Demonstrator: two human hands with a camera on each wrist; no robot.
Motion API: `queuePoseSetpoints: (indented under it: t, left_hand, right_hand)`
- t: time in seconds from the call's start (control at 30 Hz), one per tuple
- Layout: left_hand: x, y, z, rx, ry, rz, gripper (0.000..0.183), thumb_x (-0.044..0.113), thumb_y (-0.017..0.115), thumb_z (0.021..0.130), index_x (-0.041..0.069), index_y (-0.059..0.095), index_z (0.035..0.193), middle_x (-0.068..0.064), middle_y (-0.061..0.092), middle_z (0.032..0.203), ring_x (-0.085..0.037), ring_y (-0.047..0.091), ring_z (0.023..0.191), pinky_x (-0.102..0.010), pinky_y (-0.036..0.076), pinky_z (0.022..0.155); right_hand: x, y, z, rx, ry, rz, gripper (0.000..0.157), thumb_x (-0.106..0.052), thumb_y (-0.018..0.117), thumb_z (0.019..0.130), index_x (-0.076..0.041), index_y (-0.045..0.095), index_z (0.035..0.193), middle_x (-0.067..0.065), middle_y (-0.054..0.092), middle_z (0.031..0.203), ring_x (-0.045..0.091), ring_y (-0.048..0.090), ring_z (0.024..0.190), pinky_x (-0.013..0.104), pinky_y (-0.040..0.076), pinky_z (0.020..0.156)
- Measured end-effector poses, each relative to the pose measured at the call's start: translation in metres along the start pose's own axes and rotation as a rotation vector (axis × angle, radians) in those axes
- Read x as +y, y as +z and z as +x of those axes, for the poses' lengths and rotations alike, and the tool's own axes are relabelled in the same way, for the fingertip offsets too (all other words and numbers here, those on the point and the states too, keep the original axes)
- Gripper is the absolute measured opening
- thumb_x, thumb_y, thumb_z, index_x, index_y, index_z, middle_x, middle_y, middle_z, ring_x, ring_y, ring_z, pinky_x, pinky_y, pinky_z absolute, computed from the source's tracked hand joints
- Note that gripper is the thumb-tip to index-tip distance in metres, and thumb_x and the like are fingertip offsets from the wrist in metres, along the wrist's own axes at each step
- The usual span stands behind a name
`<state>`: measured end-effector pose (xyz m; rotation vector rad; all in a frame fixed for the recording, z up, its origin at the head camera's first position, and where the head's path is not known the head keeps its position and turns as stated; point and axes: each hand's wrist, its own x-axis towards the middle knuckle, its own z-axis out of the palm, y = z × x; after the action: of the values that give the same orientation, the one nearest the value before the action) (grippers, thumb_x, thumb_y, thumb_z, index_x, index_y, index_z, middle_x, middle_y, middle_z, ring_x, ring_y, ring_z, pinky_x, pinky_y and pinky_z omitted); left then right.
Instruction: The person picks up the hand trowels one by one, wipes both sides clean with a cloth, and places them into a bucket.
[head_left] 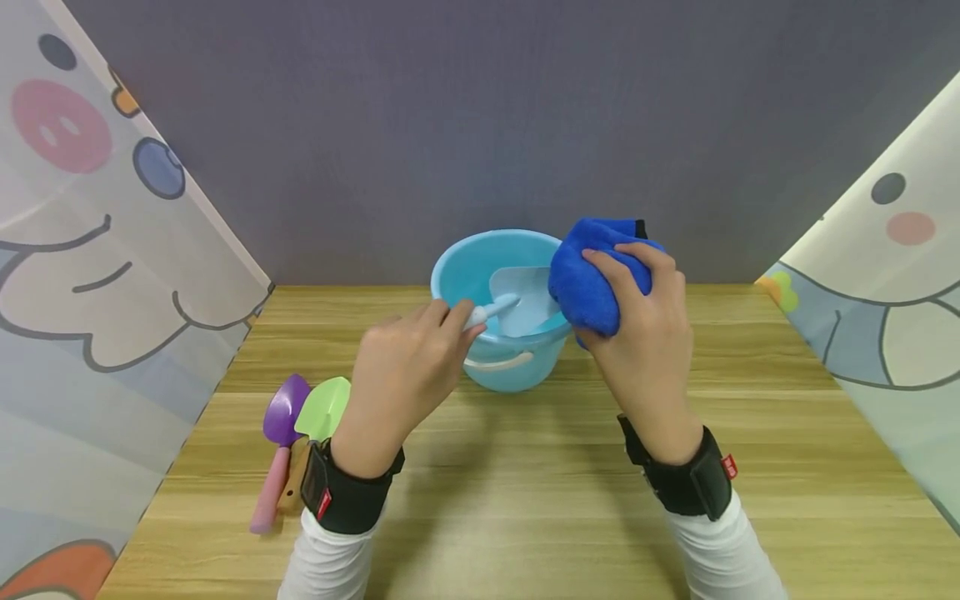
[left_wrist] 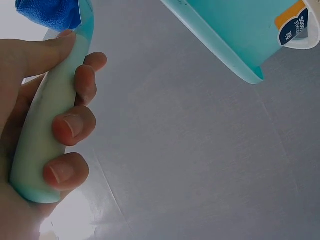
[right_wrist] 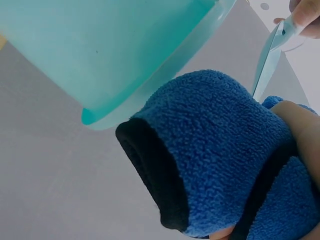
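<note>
In the head view my left hand (head_left: pixel 412 367) grips the handle of a light blue toy shovel (head_left: pixel 525 300), whose flat blade is over the mouth of a blue bucket (head_left: pixel 517 367). The left wrist view has my fingers curled round the pale shovel handle (left_wrist: pixel 47 120). My right hand (head_left: pixel 645 333) holds a bunched blue cloth (head_left: pixel 592 283) with black edging at the bucket's right rim. In the right wrist view the cloth (right_wrist: pixel 210 145) is beside the shovel blade (right_wrist: pixel 267 62); whether they touch I cannot tell.
On the left of the wooden table (head_left: pixel 525 500) lie a purple scoop (head_left: pixel 287 408) with a pink handle and a green shovel (head_left: pixel 324 408) with a wooden handle, partly behind my left wrist. A grey panel (head_left: pixel 480 125) rises behind the bucket. Cartoon-printed panels (head_left: pixel 885 275) stand at both sides.
</note>
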<state>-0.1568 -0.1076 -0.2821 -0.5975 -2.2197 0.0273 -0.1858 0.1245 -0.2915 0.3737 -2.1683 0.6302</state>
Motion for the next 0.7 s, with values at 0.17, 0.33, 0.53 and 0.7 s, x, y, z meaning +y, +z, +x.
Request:
queuePoseSetpoints:
  t: [0.17, 0.33, 0.53, 0.7]
  left_hand:
    - [-0.001, -0.002, -0.001, -0.006, -0.026, -0.008, 0.027, 0.032, 0.061, 0.094, 0.008, 0.064, 0.081, -0.002, 0.047, 0.053, -0.014, 0.033, 0.040, -0.028, 0.028, 0.031]
    - [-0.001, -0.003, -0.001, -0.018, -0.034, -0.021, 0.028, 0.033, 0.059, 0.094, 0.009, 0.064, 0.082, -0.002, 0.047, 0.053, -0.014, 0.034, 0.040, -0.029, 0.030, 0.031]
    - [-0.002, -0.004, -0.001, 0.002, -0.049, -0.044, 0.026, 0.033, 0.061, 0.093, 0.008, 0.066, 0.084, -0.002, 0.050, 0.054, -0.014, 0.036, 0.039, -0.030, 0.031, 0.030]
    - [-0.004, -0.004, -0.001, 0.009, -0.060, -0.047, 0.025, 0.032, 0.062, 0.092, 0.008, 0.069, 0.088, -0.003, 0.053, 0.054, -0.014, 0.037, 0.039, -0.030, 0.031, 0.030]
  right_hand:
    - [0.006, -0.004, 0.003, -0.009, 0.032, -0.022, 0.064, -0.010, 0.086, 0.066, -0.017, 0.063, 0.125, 0.022, 0.050, 0.134, 0.046, 0.045, 0.124, 0.073, 0.046, 0.091]
    - [0.011, -0.010, 0.005, 0.020, 0.070, -0.025, 0.063, -0.011, 0.086, 0.067, -0.018, 0.063, 0.125, 0.022, 0.050, 0.135, 0.046, 0.045, 0.125, 0.075, 0.044, 0.091]
    - [0.013, -0.014, 0.007, 0.046, 0.082, -0.033, 0.063, -0.011, 0.084, 0.068, -0.019, 0.062, 0.127, 0.023, 0.049, 0.135, 0.044, 0.043, 0.128, 0.075, 0.043, 0.093]
    - [0.012, -0.018, 0.008, 0.058, 0.091, -0.016, 0.062, -0.012, 0.083, 0.069, -0.020, 0.062, 0.127, 0.023, 0.048, 0.135, 0.044, 0.043, 0.130, 0.074, 0.041, 0.096]
